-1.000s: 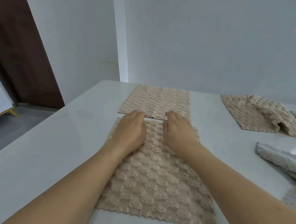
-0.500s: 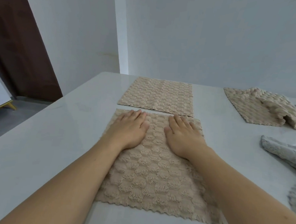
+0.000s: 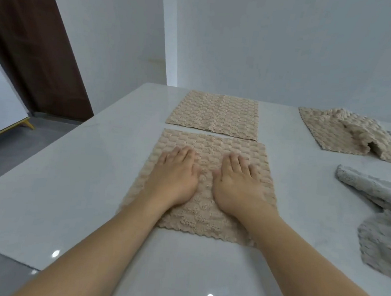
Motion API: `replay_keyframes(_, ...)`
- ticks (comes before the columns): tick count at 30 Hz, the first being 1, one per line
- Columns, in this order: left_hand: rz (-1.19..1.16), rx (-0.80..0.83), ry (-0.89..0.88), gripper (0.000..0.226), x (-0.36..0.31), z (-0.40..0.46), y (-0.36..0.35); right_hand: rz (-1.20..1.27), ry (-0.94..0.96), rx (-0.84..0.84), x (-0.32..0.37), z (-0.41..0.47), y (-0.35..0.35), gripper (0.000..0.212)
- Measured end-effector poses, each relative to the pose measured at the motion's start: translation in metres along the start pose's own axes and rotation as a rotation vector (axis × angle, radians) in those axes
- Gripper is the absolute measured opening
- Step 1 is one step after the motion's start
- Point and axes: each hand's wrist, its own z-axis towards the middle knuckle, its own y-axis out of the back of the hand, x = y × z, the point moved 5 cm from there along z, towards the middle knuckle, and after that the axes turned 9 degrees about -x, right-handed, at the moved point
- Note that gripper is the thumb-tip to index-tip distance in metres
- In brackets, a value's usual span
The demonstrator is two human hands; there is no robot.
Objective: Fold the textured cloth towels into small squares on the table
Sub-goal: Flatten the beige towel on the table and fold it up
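Note:
A beige textured towel point(image 3: 215, 144) lies flat on the white table point(image 3: 79, 179) in front of me. My left hand point(image 3: 176, 176) presses palm-down on its left half, fingers straight. My right hand point(image 3: 238, 183) presses flat on its right half beside it. A second beige towel point(image 3: 215, 112) lies flat just beyond, parallel to the near one with a narrow gap between them.
A rumpled beige towel point(image 3: 343, 132) lies at the far right. Grey crumpled towels point(image 3: 377, 206) sit along the right edge. The table's left edge drops to the floor, with a dark door point(image 3: 34, 51) behind. A wall runs close behind the table.
Both hands have slid back toward me along the near towel, from its far edge to its middle, smoothing it flat.

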Motion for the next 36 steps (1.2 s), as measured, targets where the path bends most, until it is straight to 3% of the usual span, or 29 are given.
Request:
replay_keyframes(9,0.137,0.023,0.158,0.062,0.061,-0.015,0.02,-0.139,-0.209,0.05,-0.068,-0.035,0.025,0.063)
replay_keyframes(13,0.027,-0.053,0.036,0.06,0.006,-0.037,0.023,-0.071,-0.068,-0.08,-0.023,-0.038,0.032,0.062)
replay_keyframes(17,0.023,0.037,-0.015,0.062,0.009,-0.063,0.011,-0.018,0.064,0.01,-0.01,-0.065,0.008,0.061)
replay_keyframes(23,0.15,0.059,0.098,0.062,0.05,-0.065,0.024,-0.144,-0.12,0.058,-0.063,-0.069,0.028,0.062)
replay_keyframes(26,0.101,-0.137,-0.1,0.055,0.022,-0.073,0.049,-0.184,0.038,-0.095,-0.037,-0.072,0.051,0.057)
replay_keyframes(27,0.002,-0.124,-0.166,0.044,0.011,-0.079,0.056,-0.121,0.127,-0.12,-0.024,-0.076,0.058,0.049)
replay_keyframes(29,-0.061,0.072,-0.237,0.024,-0.005,-0.094,0.058,-0.028,0.278,-0.027,-0.002,-0.085,0.063,0.039)
replay_keyframes(31,0.068,0.193,-0.29,0.023,-0.011,-0.103,0.059,-0.071,0.292,0.206,0.003,-0.094,0.058,0.046)
replay_keyframes(33,0.131,0.158,-0.307,0.019,-0.012,-0.1,0.06,-0.12,0.266,0.307,0.0,-0.098,0.058,0.052)
replay_keyframes(36,0.19,0.116,-0.331,0.01,-0.02,-0.092,0.061,-0.207,0.301,0.283,-0.006,-0.101,0.063,0.039)
